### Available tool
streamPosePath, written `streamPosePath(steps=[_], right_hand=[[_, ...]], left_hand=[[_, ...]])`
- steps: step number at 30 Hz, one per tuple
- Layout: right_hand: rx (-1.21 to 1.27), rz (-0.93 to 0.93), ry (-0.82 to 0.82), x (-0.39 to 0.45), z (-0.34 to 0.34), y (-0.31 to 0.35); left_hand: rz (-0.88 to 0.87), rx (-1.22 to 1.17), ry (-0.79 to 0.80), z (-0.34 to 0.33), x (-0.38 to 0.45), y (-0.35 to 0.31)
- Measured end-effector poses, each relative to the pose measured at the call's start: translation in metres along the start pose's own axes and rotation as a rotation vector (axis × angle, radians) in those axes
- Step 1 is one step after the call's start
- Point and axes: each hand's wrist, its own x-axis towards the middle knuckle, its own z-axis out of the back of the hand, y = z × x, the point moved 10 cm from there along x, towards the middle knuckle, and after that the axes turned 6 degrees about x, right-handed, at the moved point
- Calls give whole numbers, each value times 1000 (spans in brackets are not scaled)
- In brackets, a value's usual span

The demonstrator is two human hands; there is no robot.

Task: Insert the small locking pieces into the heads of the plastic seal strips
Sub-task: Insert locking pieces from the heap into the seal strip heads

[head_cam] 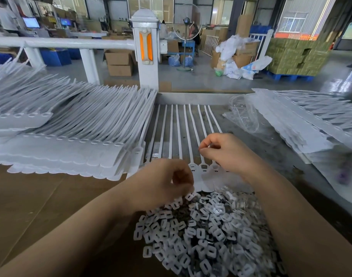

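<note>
A row of white plastic seal strips point(180, 134) lies in front of me, their tails pointing away and their slotted heads point(203, 168) nearest me. Just below the heads is a heap of small white square locking pieces point(203, 234). My left hand point(167, 180) hovers at the heap's far edge with its fingers curled around some of the pieces. My right hand point(221, 150) is over the right-hand heads, thumb and forefinger pinched together on something too small to make out.
A big fanned stack of white strips point(71, 140) fills the left of the table. More strips point(311, 124) and a clear plastic bag point(249, 116) lie at the right. A white rail post point(146, 50) stands behind the table edge. Brown cardboard point(41, 196) covers the near left.
</note>
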Motion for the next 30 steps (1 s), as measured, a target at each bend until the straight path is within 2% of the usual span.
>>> streamPosePath(steps=[5, 12, 20, 23, 27, 30], right_hand=[[120, 39, 140, -4, -14, 11], [160, 64, 246, -9, -24, 19], [145, 80, 266, -10, -26, 21], [117, 58, 229, -8, -26, 19], [40, -95, 38, 1, -2, -9], [-16, -227, -2, 2, 4, -31]], left_hand=[[131, -359, -254, 25, 1, 23], [140, -422, -365, 30, -1, 29], [100, -316, -413, 34, -1, 23], [87, -233, -431, 33, 0, 23], [76, -5, -384, 26, 1, 21], [78, 79, -298, 17, 3, 20]])
